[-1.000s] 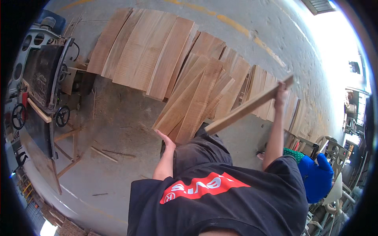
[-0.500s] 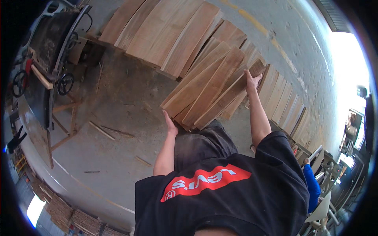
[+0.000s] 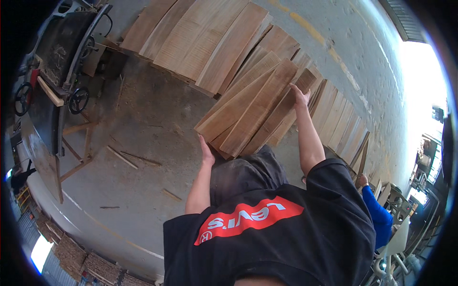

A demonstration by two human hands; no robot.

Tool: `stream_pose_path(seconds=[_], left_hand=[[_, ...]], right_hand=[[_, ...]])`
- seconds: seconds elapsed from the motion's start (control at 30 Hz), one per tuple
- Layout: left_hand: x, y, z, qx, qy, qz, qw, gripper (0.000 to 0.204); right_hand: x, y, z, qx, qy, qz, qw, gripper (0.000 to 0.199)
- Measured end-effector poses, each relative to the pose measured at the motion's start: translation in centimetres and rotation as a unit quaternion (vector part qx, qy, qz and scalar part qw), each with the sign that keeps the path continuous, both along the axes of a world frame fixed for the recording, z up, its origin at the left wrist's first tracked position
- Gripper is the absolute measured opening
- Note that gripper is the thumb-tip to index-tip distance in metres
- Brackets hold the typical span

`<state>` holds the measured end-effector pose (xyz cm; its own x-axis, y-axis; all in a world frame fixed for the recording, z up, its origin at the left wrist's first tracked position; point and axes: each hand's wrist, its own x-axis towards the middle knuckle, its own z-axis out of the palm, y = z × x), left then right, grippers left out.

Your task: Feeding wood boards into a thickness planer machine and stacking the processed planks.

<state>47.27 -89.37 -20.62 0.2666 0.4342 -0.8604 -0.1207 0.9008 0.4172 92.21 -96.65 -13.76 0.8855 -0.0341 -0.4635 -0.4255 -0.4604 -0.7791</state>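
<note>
Several loose brown wooden planks [image 3: 261, 110] lie fanned out in a pile in front of me, their near ends by my knees. My right hand [image 3: 300, 97] is closed on the outer edge of the rightmost plank [image 3: 284, 116], close to its far end. At the near left corner of the pile, my left hand [image 3: 206, 151] holds the end of the left plank [image 3: 234, 104], with its fingertips partly hidden by the wood. The undersides of the planks are out of sight.
Wide boards [image 3: 200, 38] lie in a row beyond the pile, and narrower boards [image 3: 339, 119] continue to the right. A machine with handwheels [image 3: 79, 100] stands at left. Wood strips [image 3: 122, 157] litter the floor. A co-worker's blue sleeve [image 3: 378, 217] shows at right.
My right hand has moved slightly left with the rightmost plank, which now lies flatter against its neighbour. My left hand has stayed put. The co-worker's hand has risen to a board at right.
</note>
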Motion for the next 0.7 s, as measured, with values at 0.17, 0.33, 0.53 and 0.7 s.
stream_pose_path(seconds=[0.17,0.33,0.53,0.7], left_hand=[[0.2,0.1,-0.8,-0.002,-0.005,0.011,1.000,0.110],[0.6,-0.1,0.6,-0.010,0.025,-0.019,0.999,0.113],[0.8,-0.4,-0.5,-0.021,-0.028,-0.002,0.999,0.111],[0.6,-0.4,-2.2,0.012,-0.059,0.013,0.998,0.108]], right_hand=[[1.5,-0.2,1.0,0.065,0.104,-0.015,0.992,0.121],[2.2,0.5,0.2,0.021,0.159,-0.011,0.987,0.130],[1.9,0.1,0.8,-0.251,0.120,0.102,0.955,0.103],[0.0,-0.4,2.4,-0.384,0.070,0.346,0.853,0.090]])
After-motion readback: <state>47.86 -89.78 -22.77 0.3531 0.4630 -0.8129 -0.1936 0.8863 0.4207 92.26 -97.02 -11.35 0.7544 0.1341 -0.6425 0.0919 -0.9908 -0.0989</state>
